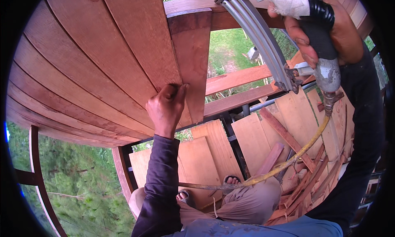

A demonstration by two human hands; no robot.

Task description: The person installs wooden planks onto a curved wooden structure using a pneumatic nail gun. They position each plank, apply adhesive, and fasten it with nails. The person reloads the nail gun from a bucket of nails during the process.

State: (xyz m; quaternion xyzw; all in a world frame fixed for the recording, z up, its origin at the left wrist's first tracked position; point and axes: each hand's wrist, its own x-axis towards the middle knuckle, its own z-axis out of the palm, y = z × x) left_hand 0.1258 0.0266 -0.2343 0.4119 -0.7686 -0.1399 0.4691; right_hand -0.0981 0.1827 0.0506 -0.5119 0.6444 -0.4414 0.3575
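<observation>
My right hand (347,37) is wrapped around the dark grip of a pneumatic nail gun (328,74), held up at the upper right. The gun's long grey magazine (261,43) slants across the window-like gap. White wrapping and black tape show near the top of the grip. A yellow air hose (306,148) runs from the bottom of the grip down across my lap. My left hand (166,109) is closed against the reddish wooden planks (135,39), beside a short loose-edged board (191,51). Whatever its curled fingers pinch is hidden.
Below, plywood sheets (193,158) lie over a dark metal frame (232,140), with gaps between. Several wood offcuts (302,187) are piled at the right. Greenery (82,183) shows far below at the left, beyond a railing (37,167).
</observation>
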